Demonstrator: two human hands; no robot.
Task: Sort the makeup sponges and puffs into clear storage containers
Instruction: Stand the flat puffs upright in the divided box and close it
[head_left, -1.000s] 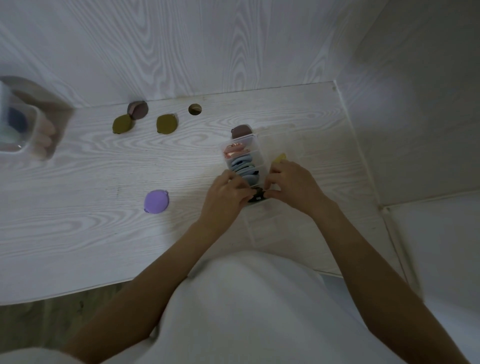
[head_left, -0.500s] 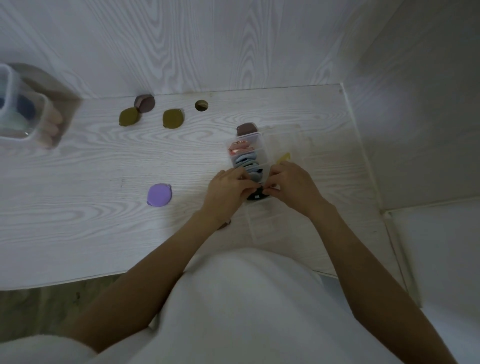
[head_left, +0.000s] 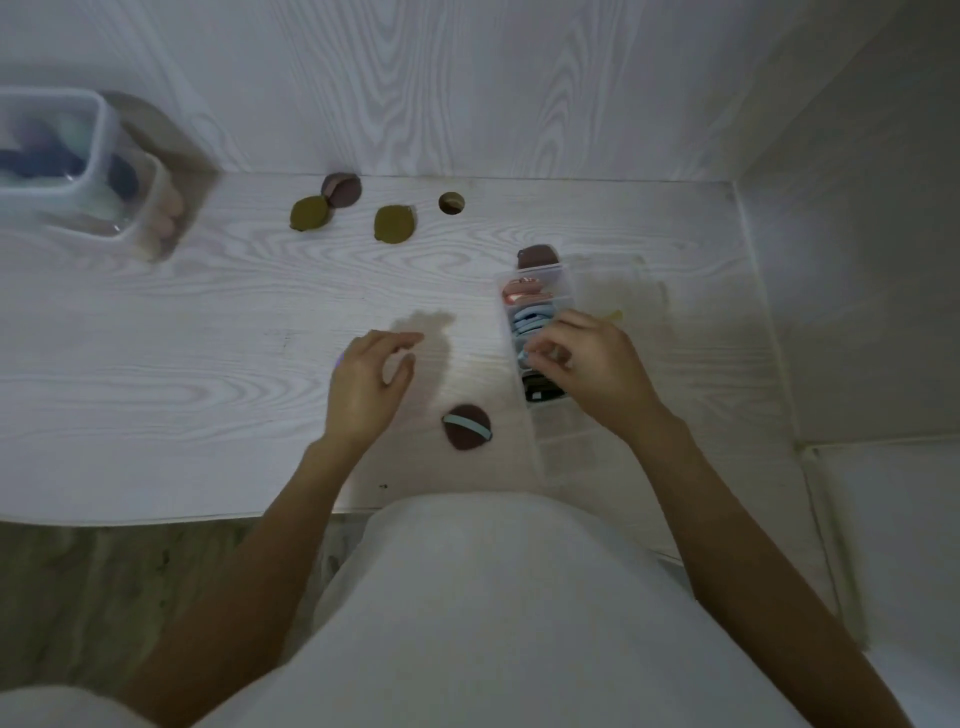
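A clear divided container (head_left: 551, 270) lies on the white table, right of centre. It holds pink puffs (head_left: 521, 291), blue puffs (head_left: 527, 323) and black puffs (head_left: 540, 391) in separate sections. My right hand (head_left: 592, 370) rests over its middle, fingertips pinched on a blue puff. My left hand (head_left: 366, 382) hovers to the left with fingers apart, holding nothing; a sliver of a purple puff (head_left: 340, 358) shows under it. A brown puff with a light blue strap (head_left: 466, 427) lies between my hands.
Two olive puffs (head_left: 309, 212) (head_left: 394, 222) and a brown puff (head_left: 341, 189) lie by the back wall, next to a small round hole (head_left: 451, 202). Another brown puff (head_left: 537, 255) sits behind the divided container. A clear tub (head_left: 98, 156) with sponges stands far left.
My left hand has left the divided container and moved left over the purple puff. The brown puff with the blue strap is now uncovered. My right hand shifted from the black puffs to the blue ones.
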